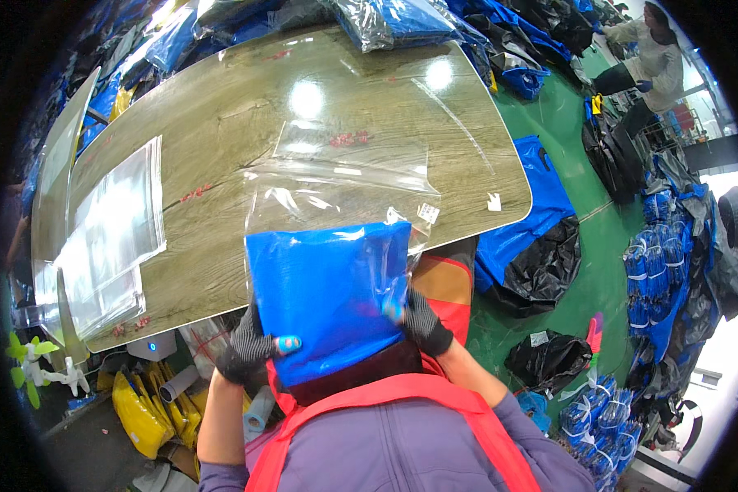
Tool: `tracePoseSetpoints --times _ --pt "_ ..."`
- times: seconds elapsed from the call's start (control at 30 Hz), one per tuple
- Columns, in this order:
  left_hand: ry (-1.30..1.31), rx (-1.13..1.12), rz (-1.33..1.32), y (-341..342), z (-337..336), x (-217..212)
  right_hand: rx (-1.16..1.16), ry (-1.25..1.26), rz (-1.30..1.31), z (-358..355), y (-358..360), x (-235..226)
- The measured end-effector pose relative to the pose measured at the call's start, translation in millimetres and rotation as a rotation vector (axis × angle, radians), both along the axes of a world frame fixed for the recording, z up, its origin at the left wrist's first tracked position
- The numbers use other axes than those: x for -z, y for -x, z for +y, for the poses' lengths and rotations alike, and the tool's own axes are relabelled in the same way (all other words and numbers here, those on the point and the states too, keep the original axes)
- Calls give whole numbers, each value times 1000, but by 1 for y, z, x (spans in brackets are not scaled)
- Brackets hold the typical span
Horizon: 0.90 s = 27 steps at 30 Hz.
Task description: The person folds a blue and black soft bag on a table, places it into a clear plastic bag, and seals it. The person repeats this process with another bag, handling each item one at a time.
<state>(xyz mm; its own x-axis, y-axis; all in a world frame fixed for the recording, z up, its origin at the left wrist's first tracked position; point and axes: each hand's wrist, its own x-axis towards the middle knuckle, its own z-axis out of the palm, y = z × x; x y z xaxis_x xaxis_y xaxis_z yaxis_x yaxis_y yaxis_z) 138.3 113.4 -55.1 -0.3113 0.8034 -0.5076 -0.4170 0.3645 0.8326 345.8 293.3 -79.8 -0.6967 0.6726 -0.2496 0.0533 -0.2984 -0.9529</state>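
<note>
At the table's near edge, a folded blue sheet-like item (328, 295) with a dark lower edge lies in a transparent plastic bag (303, 193). The far part of the bag lies flat on the table and looks unfilled. My left hand (250, 344), in a dark grey glove with bare fingertips, grips the lower left side, its thumb on the blue face. My right hand (425, 324), gloved alike, is closed round the right side, thumb over the front. Both hands' other fingers are hidden behind the item.
A wood-patterned table (213, 148) spreads ahead, with transparent bags (115, 230) stacked at its left. A packed blue bundle (398, 20) sits at the far edge. On the right floor lie a blue-and-black bag (537, 238) and tied blue bundles (656, 254); another person (652, 57) stands beyond.
</note>
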Motion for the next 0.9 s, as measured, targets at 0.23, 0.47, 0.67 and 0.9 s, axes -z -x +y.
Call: tracePoseSetpoints --times 0.23,0.47,0.67,0.9 --pt "120 -70 365 -38 14 38 -116 95 -299 17 -31 1" --pt "-7 -55 709 1 20 48 -187 89 -398 31 -47 22" --pt "24 -14 1394 -27 25 33 -254 -28 -116 13 -56 -7" --pt "-82 -37 745 -32 -16 50 -130 160 -315 3 -79 11"
